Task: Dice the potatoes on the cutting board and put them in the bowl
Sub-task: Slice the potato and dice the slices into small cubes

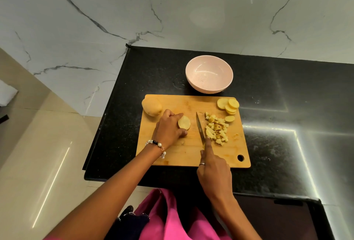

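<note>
A wooden cutting board (183,155) lies on the black counter. My left hand (168,128) holds a cut potato piece (184,122) near the board's middle, fingers curled round it. My right hand (212,165) grips a knife (200,129), index finger along the blade's spine, the blade pointing away between the piece and a heap of diced potato (216,130). Several round slices (229,106) lie at the board's far right corner. A whole potato (151,106) sits at the far left corner. The pink bowl (209,63) stands empty beyond the board.
The black counter (277,109) runs to the right and ends at a marble wall (172,10) behind the bowl. Its left edge drops to a beige floor (38,153). A dark inset panel (277,218) sits near the front right.
</note>
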The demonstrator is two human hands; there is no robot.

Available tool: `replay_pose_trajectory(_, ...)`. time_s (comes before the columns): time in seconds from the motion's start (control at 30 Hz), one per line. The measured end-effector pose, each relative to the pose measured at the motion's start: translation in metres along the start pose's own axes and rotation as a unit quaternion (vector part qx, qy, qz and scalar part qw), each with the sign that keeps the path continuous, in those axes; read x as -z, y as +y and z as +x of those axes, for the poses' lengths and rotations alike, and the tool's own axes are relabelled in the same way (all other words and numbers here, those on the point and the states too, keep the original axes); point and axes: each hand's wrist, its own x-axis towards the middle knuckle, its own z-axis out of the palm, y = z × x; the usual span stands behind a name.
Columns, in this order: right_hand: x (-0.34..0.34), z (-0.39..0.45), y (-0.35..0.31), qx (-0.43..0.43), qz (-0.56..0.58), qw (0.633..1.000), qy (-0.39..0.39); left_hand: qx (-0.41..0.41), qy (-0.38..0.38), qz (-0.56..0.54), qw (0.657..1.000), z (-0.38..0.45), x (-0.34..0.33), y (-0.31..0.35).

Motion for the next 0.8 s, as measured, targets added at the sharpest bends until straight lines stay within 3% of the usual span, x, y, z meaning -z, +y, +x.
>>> replay_pose_trajectory(0.27, -0.004, 0.012, -0.025, 0.02, -0.072, 0.995, -0.068, -0.004, 0.012, -0.03, 0.999, 0.006, 0.002, -0.002)
replay_pose_trajectory(0.73, -0.022, -0.017, -0.023, 0.062, -0.177, 0.981, -0.037, -0.027, 0.054, -0.036, 0.998, 0.005, -0.003, -0.005)
replay_pose_trajectory(0.8, -0.017, -0.024, -0.021, 0.049, -0.175, 0.98, -0.078, -0.029, 0.05, -0.035, 0.998, 0.005, -0.003, -0.006)
